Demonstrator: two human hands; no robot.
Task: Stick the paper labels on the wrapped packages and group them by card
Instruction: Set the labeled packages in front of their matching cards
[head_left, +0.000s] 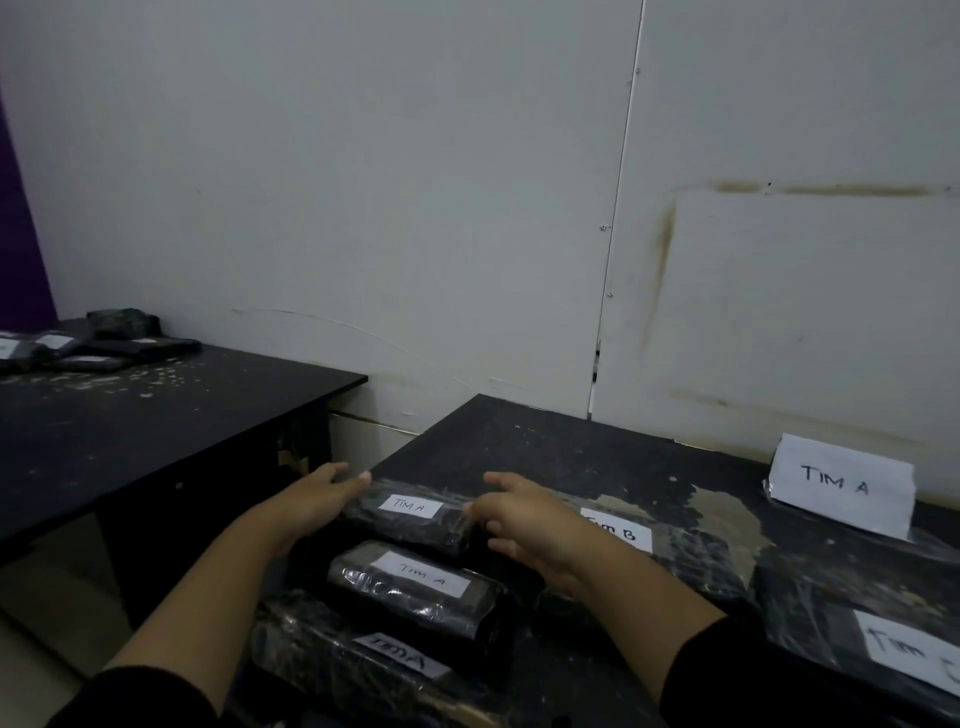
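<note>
While the left hand (318, 498) and right hand (527, 522) rest uncurled, grasping nothing, on the package (410, 527), left of the card (841, 486), push both ends evenly.

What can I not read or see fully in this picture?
Head view.
Middle label: start hidden by the right hand.
Near right label: last letter cut off by the frame edge.
Far left table's labels: too small, blurred.

Five near packages (415, 590), one card (841, 486)
</note>
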